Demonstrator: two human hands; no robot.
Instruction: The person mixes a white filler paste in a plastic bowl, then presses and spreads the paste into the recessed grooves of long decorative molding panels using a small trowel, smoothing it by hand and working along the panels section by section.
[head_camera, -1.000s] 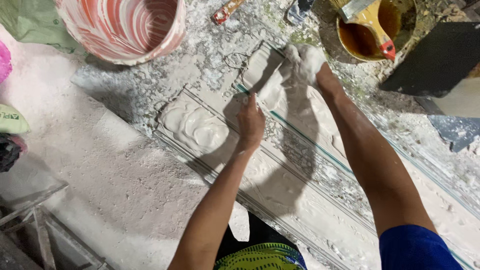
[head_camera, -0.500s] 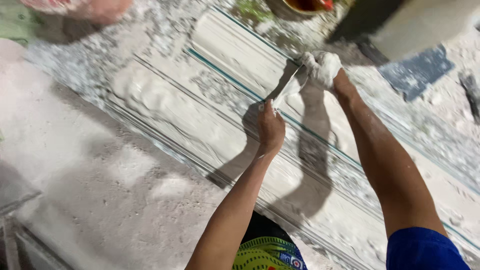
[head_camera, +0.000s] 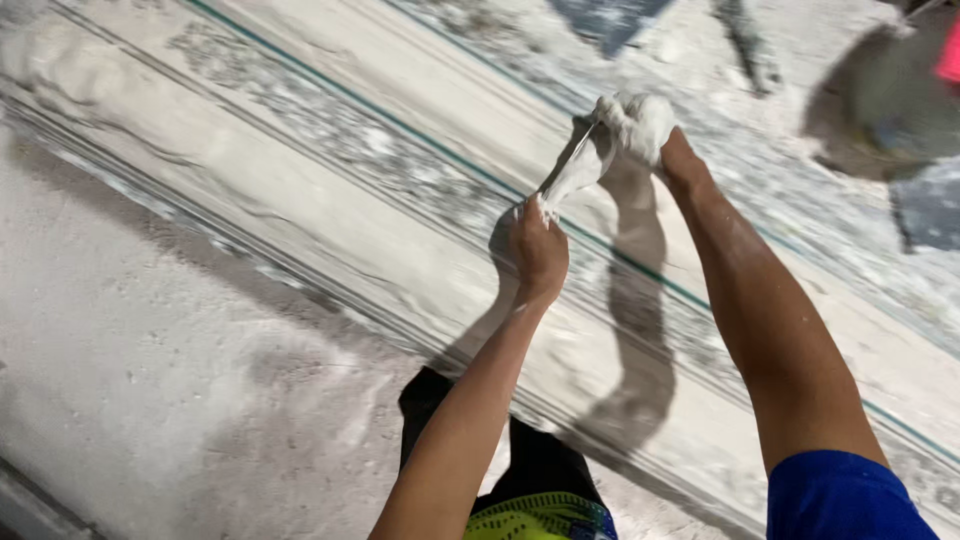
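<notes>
Both of my hands hold one flat blade (head_camera: 568, 172) smeared with white plaster. My left hand (head_camera: 540, 255) pinches its near end. My right hand (head_camera: 636, 128), coated in wet plaster, grips its far end. The blade is tilted just above a long white plaster moulding (head_camera: 330, 215) that runs diagonally across the bench from upper left to lower right. A thin teal line (head_camera: 400, 130) runs along the moulding on the far side. Whether the blade touches the plaster is hidden by my hands.
Plaster dust and crumbs cover the bench (head_camera: 150, 380) on the near side. A dark grey slab (head_camera: 610, 15) lies at the top edge. A grey rounded object with a pink patch (head_camera: 890, 95) sits at the upper right.
My hands and the blade have travelled along the moulding, and my view followed. The striped bucket and the yellow bowl have dropped out of sight. Both hands keep their grip.
</notes>
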